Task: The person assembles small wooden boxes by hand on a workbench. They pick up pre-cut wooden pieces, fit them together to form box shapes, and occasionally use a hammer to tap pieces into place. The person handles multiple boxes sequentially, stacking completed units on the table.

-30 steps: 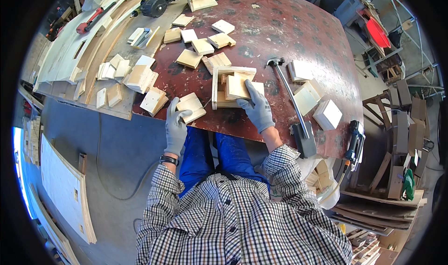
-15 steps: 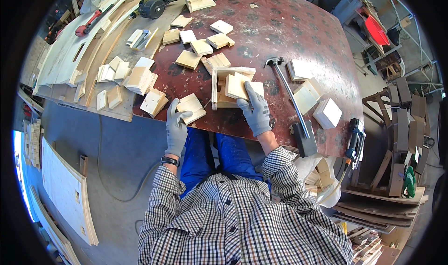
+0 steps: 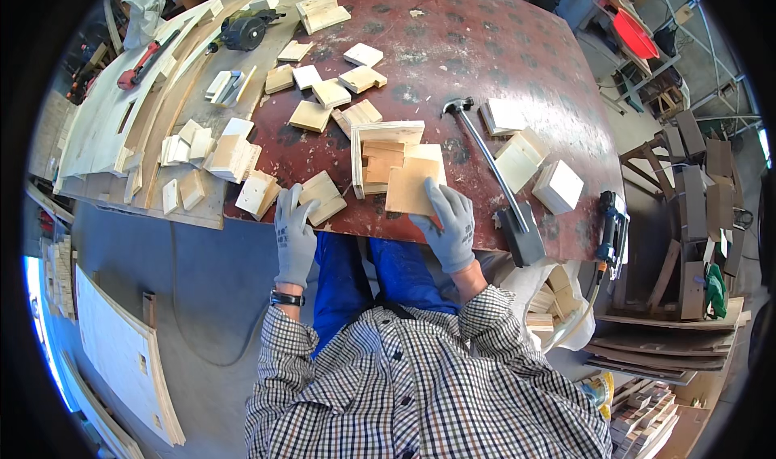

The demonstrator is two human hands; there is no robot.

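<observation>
My right hand (image 3: 449, 226), in a grey work glove, grips a flat square wooden block (image 3: 411, 186) by its lower right edge. The block is tilted up in front of a small plywood box frame (image 3: 390, 131), which stands on the dark red table. More wood pieces show inside the frame, partly hidden by the held block. My left hand (image 3: 296, 234), also gloved, has thumb and fingers apart at the table's near edge. Just right of its fingertips lies a small stack of wooden blocks (image 3: 323, 198); whether they touch, I cannot tell.
A hammer (image 3: 490, 153) lies right of the frame, its handle over a dark block (image 3: 522, 237). Wooden blocks (image 3: 559, 187) lie beside it, with a nail gun (image 3: 612, 226) at the right edge. Several loose blocks (image 3: 331, 93) and a circular saw (image 3: 246, 30) are farther left.
My right hand has drawn the wooden block toward me and tipped its face up. My left hand has moved slightly down and away from the stack, its fingers straighter.
</observation>
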